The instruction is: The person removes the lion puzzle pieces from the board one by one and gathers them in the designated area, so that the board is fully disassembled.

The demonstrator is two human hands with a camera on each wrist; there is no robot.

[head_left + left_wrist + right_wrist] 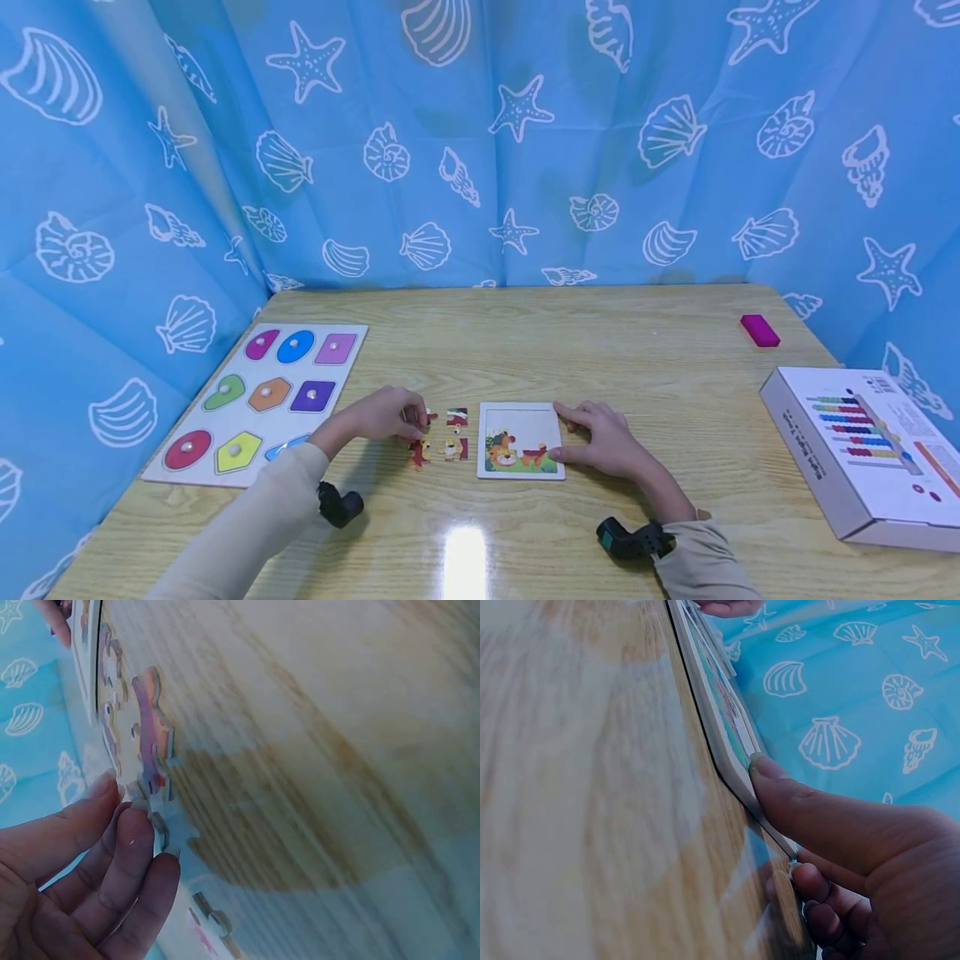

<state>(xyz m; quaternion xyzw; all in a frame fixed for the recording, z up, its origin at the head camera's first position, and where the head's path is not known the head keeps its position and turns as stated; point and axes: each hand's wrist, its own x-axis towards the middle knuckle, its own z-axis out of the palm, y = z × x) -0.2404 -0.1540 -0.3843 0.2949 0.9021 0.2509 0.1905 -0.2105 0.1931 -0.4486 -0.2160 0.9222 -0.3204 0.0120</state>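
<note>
A small white-rimmed jigsaw tray [521, 476] lies mid-table, with animal-picture pieces fitted along its lower part and a bare upper part. My right hand [603, 437] grips its right edge; in the right wrist view the thumb [795, 787] presses the tray's rim [739, 782]. Left of the tray, loose jigsaw pieces [457, 450] lie on the table. Over their left side, my left hand [390, 414] pinches a jigsaw piece [431, 417], mostly hidden by the fingers. The left wrist view shows thumb and fingertips together beside more pieces [155, 727].
At the left lies a white shape board [251, 417] with coloured knobbed shapes. An abacus box [870, 458] stands at the right, with a magenta block [760, 331] behind it. A blue shell-patterned curtain [480, 167] hangs round the wooden table [570, 350].
</note>
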